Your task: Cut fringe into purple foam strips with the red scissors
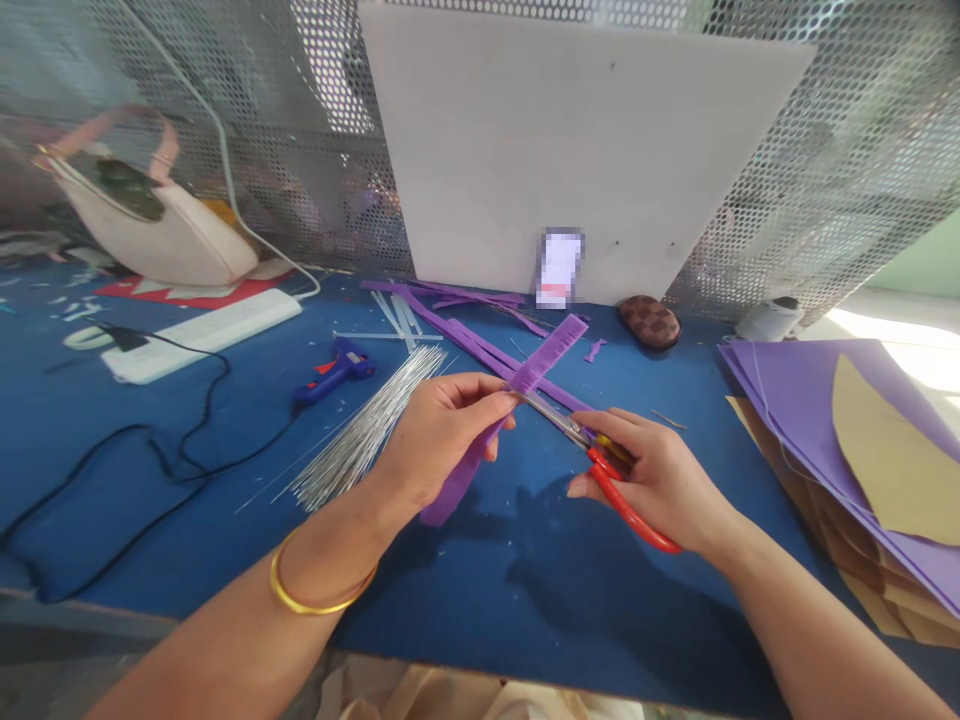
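Observation:
A purple strip [550,353] with small cuts along one edge of its upper part is pinched between the thumb and fingers of my left hand [450,430]. Its lower end hangs below that hand. My right hand [660,470] grips red-handled scissors [626,505], whose blades reach the strip's edge beside my left fingertips. How far the blades are apart I cannot tell. Behind the hands, more long purple strips [480,345] lie on the blue table [480,600]. A bundle of thin silvery wires [360,435] rests left of my left hand.
A blue glue gun [335,372], glue sticks [397,318] and a white power strip [202,335] with a black cord lie left. Purple sheets [810,390] over brown ones are stacked right. A phone [559,268] leans on a white board [585,150]; a checkered pouch [649,322] sits nearby. A bag [165,230] stands back left.

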Motion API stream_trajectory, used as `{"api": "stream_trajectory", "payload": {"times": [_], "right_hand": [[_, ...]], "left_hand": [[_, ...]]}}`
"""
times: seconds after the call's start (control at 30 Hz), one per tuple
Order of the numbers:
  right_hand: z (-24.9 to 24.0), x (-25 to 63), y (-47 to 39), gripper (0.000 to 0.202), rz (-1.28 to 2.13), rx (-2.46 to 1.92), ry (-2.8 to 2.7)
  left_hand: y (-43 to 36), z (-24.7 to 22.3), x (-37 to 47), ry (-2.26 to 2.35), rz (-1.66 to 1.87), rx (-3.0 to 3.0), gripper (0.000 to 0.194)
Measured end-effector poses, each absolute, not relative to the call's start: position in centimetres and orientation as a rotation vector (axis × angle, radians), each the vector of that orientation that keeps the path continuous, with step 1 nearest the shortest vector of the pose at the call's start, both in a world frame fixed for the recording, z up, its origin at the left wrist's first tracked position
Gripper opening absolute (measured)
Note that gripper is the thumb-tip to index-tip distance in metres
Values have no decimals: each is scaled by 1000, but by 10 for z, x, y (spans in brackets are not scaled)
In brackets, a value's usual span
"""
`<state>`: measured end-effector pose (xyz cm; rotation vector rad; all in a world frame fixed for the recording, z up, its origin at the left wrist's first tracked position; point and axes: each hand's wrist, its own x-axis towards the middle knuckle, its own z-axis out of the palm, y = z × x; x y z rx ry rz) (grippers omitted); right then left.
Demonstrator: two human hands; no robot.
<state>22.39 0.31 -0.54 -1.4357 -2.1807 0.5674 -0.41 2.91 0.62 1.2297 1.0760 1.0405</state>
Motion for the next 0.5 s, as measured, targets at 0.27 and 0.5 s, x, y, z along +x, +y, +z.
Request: {"api": "stream_trajectory", "payload": {"times": [0.27, 0.5], "right_hand": [[-7, 224, 3, 52, 627, -1401, -2160], [-6, 224, 2, 53, 653, -1403, -2140]], "left_hand": [[30, 7, -5, 1054, 1029, 1226, 15], [31, 6, -5, 1046, 1045, 1228, 14]]}}
